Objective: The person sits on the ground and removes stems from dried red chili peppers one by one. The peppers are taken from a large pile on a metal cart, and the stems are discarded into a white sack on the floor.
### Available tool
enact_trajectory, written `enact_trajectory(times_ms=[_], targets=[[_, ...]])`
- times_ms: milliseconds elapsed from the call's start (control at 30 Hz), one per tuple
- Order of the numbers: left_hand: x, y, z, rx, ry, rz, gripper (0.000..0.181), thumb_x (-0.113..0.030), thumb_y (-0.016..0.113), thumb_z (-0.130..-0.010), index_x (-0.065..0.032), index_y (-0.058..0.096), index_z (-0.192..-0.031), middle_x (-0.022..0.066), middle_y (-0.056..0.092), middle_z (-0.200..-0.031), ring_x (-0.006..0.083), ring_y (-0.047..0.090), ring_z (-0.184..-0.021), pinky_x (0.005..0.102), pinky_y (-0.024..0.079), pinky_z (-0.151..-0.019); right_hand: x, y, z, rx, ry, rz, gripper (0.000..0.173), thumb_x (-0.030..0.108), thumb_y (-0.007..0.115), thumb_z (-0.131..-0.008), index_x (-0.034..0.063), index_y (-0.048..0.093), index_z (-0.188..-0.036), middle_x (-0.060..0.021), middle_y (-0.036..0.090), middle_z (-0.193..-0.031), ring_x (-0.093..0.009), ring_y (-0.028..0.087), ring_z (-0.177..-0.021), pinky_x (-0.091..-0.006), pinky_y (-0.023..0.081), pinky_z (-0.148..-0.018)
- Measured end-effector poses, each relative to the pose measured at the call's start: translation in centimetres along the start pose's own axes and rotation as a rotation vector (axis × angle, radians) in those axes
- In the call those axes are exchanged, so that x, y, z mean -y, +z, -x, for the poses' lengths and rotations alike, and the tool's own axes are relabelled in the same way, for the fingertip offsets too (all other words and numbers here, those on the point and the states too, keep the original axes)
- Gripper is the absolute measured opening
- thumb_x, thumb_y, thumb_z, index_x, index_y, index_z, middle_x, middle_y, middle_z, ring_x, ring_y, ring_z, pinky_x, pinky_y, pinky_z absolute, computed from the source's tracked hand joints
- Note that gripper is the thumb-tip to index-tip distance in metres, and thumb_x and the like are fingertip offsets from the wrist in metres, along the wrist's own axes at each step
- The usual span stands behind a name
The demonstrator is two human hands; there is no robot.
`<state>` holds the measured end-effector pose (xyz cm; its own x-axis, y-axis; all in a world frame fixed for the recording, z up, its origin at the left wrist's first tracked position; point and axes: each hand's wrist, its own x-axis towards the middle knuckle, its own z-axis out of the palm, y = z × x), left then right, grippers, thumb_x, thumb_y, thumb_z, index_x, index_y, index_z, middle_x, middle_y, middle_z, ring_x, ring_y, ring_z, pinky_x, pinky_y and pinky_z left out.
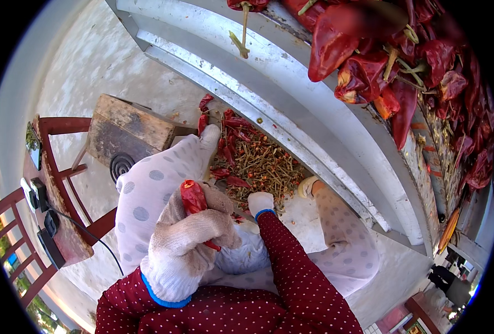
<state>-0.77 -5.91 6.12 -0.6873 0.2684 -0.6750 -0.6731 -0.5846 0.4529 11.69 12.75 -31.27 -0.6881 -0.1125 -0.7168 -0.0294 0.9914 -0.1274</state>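
My left hand (213, 225), in a soiled knit glove with a blue cuff, holds a dried red chili pepper (193, 197) before my chest. The pepper's top end sticks out above the fingers, and a red tip shows below the hand. Farther forward, my right hand (260, 203) wears a white glove with a blue cuff. It is low, at the near edge of a pile of pepper stems (268, 167) on the floor; its fingers are hidden. Several whole red peppers (230, 144) lie along the pile's left side, between my feet.
A pale metal frame (247, 79) slants across the front, with a large heap of red peppers (364, 75) above it at upper right. At left stand a worn wooden stool (126, 125) with a black coil (121, 166) and a red-brown chair (69, 125) bearing chargers (39, 194) and a cable.
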Motion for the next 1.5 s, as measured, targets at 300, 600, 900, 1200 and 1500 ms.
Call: enact_trajectory(times_ms=[300, 600, 900, 1200, 1500], targets=[[1.2, -1.0, 0.0, -0.02, -0.004, -0.028, 0.021, -0.002, 0.061, -0.088, 0.0059, 0.056, -0.106, 0.0137, 0.062, -0.087, 0.0219, 0.063, -0.075, 0.0346, 0.054, -0.073, -3.7, -5.5, 2.0, 0.025, 0.02, -0.43, 0.028, 0.024, 0.063, -0.085, 0.0079, 0.077, -0.102, -0.0182, 0.074, -0.097, -0.034, 0.071, -0.094, -0.043, 0.056, -0.08], [4.3, -3.2, -0.3, -0.066, 0.078, -0.144, 0.016, 0.005, 0.065, -0.084, -0.0007, 0.059, -0.099, 0.0155, 0.066, -0.107, 0.0238, 0.068, -0.094, 0.0349, 0.057, -0.08, -3.5, -19.7, 10.0, -0.007, 0.102, -1.641, 0.033, 0.012, 0.063, -0.088, 0.0003, 0.069, -0.118, -0.0045, 0.066, -0.081, -0.01, 0.056, -0.067, -0.0252, 0.042, -0.058], [2.7, -0.9, 0.9, 0.068, -0.038, -0.492, 0.038, 0.002, 0.079, -0.078, 0.0005, 0.062, -0.112, 0.0086, 0.071, -0.094, 0.0131, 0.07, -0.082, 0.0261, 0.058, -0.074, 3.1, -29.0, 19.4, -0.165, -0.165, -1.292, 0.024, 0.02, 0.065, -0.086, -0.0021, 0.07, -0.094, -0.0085, 0.066, -0.081, -0.014, 0.062, -0.071, -0.0304, 0.05, -0.067], [4.8, -3.2, -0.7, 0.11, 0.147, -0.473, 0.047, 0.012, 0.068, -0.072, -0.0004, 0.058, -0.116, 0.0097, 0.067, -0.112, 0.0141, 0.066, -0.094, 0.0276, 0.054, -0.08, 3.9, -29.9, 22.5, -0.293, -0.086, -1.181, 0.03, 0.021, 0.065, -0.087, 0.0012, 0.073, -0.108, -0.0149, 0.073, -0.094, -0.021, 0.071, -0.088, -0.0333, 0.055, -0.081], [5.3, -2.8, -0.4, 0.299, 0.165, -0.597, 0.066, 0.014, 0.071, -0.075, -0.0018, 0.051, -0.136, 0.0094, 0.065, -0.117, 0.0172, 0.068, -0.105, 0.0307, 0.059, -0.087, 2.9, -29.6, 23.4, -0.626, -0.359, -0.922, 0.033, 0.018, 0.068, -0.088, 0.0052, 0.072, -0.118, -0.0147, 0.073, -0.105, -0.031, 0.069, -0.101, -0.0377, 0.054, -0.09]])
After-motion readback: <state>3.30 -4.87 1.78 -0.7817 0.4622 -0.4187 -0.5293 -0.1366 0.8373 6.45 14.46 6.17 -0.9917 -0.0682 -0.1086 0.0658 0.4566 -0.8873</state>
